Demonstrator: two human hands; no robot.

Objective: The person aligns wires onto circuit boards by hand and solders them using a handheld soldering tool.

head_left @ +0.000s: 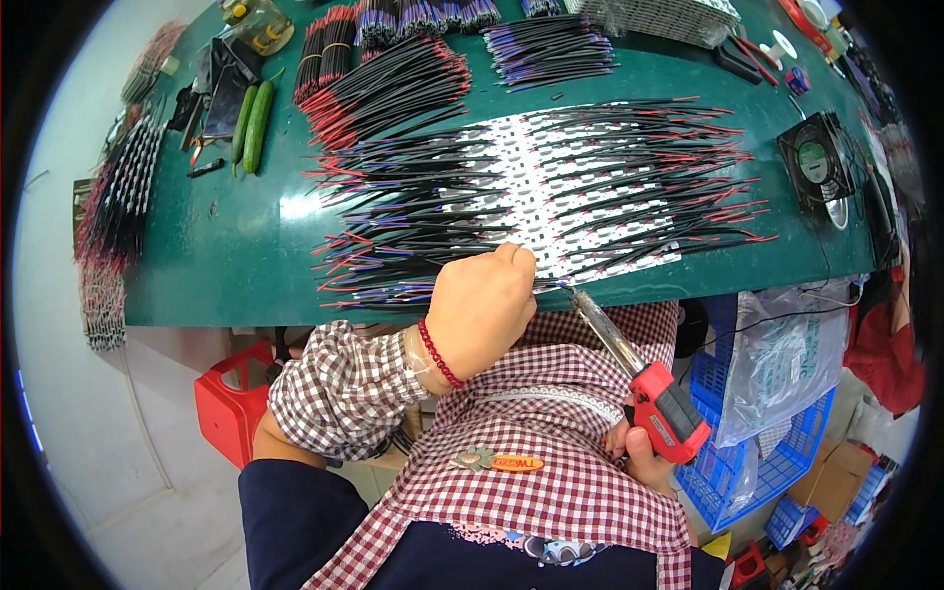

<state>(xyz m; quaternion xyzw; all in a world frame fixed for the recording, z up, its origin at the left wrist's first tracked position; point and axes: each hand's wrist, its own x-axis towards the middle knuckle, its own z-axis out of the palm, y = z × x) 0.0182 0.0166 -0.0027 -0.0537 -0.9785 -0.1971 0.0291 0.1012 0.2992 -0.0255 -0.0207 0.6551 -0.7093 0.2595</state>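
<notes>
My left hand [487, 300] is closed over the near edge of a panel of white circuit boards [531, 187]. Its fingertips are partly hidden, but a thin dark wire [550, 286] shows just beyond them. My right hand [641, 460] grips a red and black soldering iron [669, 413], whose metal tip points up and left, close to that wire. Rows of black wires with red ends [698, 147] stick out from the panel's right side. Along its left side lie more black wires [393, 211], with red and blue ends.
Loose wire bundles [393, 88] lie on the green table [246, 251] beyond the panel. Two cucumbers [258, 128] rest at the left, and a small black fan [816, 162] stands at the right. Beside the table are a red stool [231, 408] and blue crates [723, 492].
</notes>
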